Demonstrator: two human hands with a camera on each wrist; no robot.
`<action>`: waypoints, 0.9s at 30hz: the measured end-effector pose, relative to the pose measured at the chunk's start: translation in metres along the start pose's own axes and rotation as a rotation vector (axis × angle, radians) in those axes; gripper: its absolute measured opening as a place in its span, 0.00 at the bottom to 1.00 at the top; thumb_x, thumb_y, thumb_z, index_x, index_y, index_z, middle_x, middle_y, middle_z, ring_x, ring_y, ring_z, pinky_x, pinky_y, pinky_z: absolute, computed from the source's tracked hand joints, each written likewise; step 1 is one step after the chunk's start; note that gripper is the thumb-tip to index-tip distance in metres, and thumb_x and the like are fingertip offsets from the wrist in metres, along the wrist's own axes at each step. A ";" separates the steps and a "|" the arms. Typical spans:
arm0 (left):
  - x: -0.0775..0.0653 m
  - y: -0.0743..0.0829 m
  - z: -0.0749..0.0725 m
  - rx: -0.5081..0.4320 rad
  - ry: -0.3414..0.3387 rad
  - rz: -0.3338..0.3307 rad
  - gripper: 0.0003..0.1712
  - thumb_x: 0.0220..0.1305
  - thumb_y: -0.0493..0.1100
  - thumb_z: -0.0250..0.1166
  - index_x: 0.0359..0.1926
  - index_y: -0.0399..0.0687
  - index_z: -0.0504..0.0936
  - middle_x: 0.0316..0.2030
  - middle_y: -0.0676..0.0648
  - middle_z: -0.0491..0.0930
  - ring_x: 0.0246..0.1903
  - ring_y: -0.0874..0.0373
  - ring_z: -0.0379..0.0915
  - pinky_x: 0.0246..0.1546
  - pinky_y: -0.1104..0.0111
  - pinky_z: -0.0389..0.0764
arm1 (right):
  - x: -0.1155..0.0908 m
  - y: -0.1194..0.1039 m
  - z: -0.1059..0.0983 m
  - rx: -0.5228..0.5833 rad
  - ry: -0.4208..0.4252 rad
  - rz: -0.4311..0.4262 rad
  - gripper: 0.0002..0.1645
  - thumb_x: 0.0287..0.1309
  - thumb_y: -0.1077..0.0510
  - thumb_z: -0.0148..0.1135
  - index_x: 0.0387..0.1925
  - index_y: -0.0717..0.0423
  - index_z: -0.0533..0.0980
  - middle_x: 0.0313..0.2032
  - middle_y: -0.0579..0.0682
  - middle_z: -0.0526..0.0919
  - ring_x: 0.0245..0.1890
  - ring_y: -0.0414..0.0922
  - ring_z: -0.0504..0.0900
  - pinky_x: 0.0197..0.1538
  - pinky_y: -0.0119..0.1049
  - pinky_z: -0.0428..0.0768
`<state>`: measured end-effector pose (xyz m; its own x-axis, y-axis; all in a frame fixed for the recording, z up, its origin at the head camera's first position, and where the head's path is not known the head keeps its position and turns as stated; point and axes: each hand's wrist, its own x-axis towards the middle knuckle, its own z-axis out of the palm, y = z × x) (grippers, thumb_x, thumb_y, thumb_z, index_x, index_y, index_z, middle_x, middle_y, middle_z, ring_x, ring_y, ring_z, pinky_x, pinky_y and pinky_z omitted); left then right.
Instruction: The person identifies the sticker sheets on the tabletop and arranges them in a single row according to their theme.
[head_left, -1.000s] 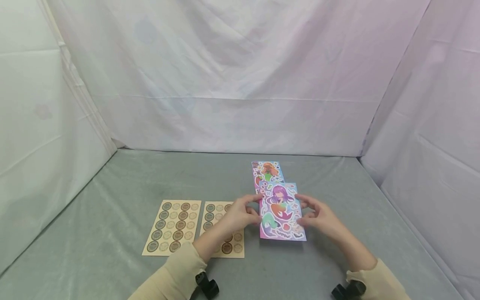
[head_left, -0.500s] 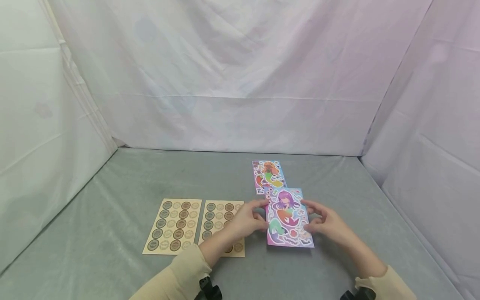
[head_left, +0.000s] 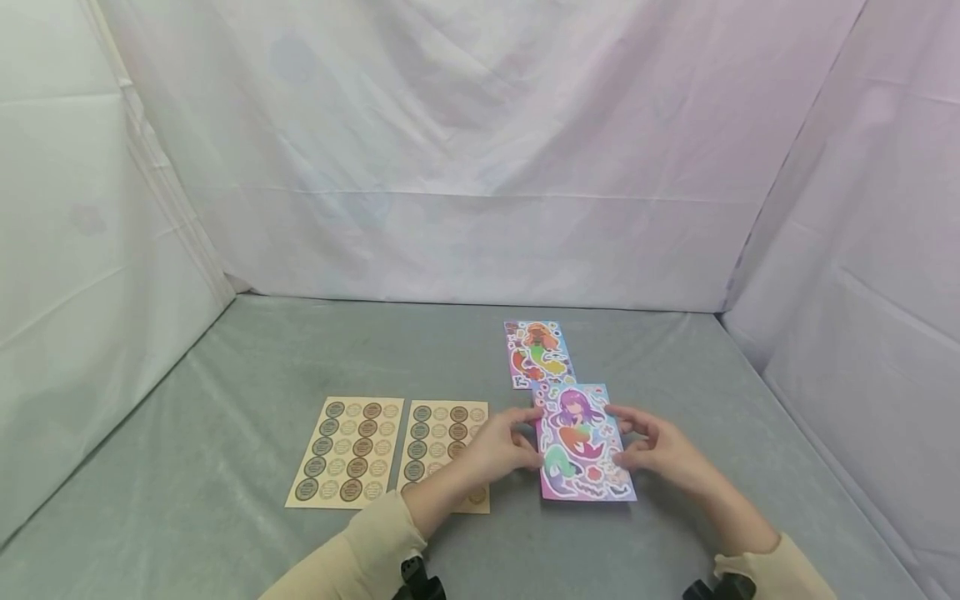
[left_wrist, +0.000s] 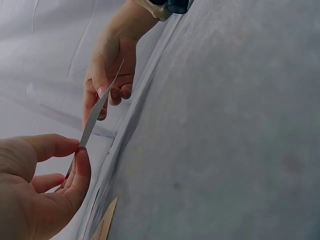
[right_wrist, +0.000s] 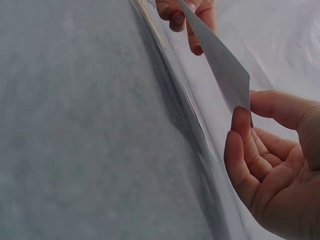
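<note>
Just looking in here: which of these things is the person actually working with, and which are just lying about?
In use:
left hand, pinching one edge
right hand, pinching the opposite edge
purple-haired mermaid sheet, held between them

Lying about, though perhaps part of the job:
other colourful sheet
tan sticker sheet
second tan sheet, partly hidden

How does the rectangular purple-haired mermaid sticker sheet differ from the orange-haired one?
The left hand and right hand hold the purple-haired mermaid sheet raised; the orange-haired mermaid sheet lies on grey cloth. In the head view, the former looks larger than the latter. Both are pink-and-blue rectangles.
</note>
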<state>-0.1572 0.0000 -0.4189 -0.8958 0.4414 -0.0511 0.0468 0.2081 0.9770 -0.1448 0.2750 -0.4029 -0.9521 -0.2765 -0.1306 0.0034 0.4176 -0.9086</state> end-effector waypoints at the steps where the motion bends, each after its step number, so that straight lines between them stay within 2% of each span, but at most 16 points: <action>1: 0.000 0.000 0.001 0.000 0.002 -0.004 0.39 0.48 0.28 0.70 0.64 0.42 0.71 0.21 0.48 0.81 0.23 0.58 0.77 0.20 0.71 0.73 | 0.000 0.001 0.000 0.001 -0.003 0.001 0.45 0.51 0.61 0.70 0.69 0.62 0.61 0.47 0.62 0.70 0.33 0.49 0.78 0.36 0.36 0.78; 6: 0.000 -0.002 0.005 0.003 0.000 -0.022 0.39 0.49 0.28 0.70 0.64 0.42 0.71 0.21 0.48 0.80 0.22 0.57 0.77 0.19 0.70 0.74 | 0.000 0.003 -0.002 0.006 -0.033 -0.004 0.45 0.52 0.62 0.69 0.68 0.64 0.60 0.46 0.62 0.71 0.37 0.48 0.77 0.36 0.35 0.78; 16: -0.001 -0.005 0.010 0.064 -0.001 -0.033 0.38 0.50 0.30 0.71 0.64 0.40 0.71 0.19 0.51 0.79 0.20 0.59 0.76 0.19 0.70 0.72 | 0.002 0.010 -0.005 -0.021 -0.072 0.004 0.45 0.52 0.61 0.70 0.68 0.65 0.60 0.45 0.60 0.72 0.35 0.47 0.76 0.35 0.34 0.76; 27: 0.002 -0.008 0.014 0.101 -0.013 -0.005 0.37 0.47 0.27 0.71 0.61 0.35 0.73 0.18 0.50 0.78 0.18 0.60 0.75 0.18 0.70 0.73 | 0.002 0.015 -0.004 -0.041 -0.081 -0.015 0.45 0.49 0.61 0.71 0.66 0.68 0.61 0.42 0.59 0.72 0.26 0.41 0.74 0.29 0.32 0.76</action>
<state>-0.1528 0.0111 -0.4298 -0.8905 0.4510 -0.0596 0.0869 0.2971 0.9509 -0.1484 0.2841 -0.4156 -0.9243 -0.3509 -0.1505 -0.0244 0.4478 -0.8938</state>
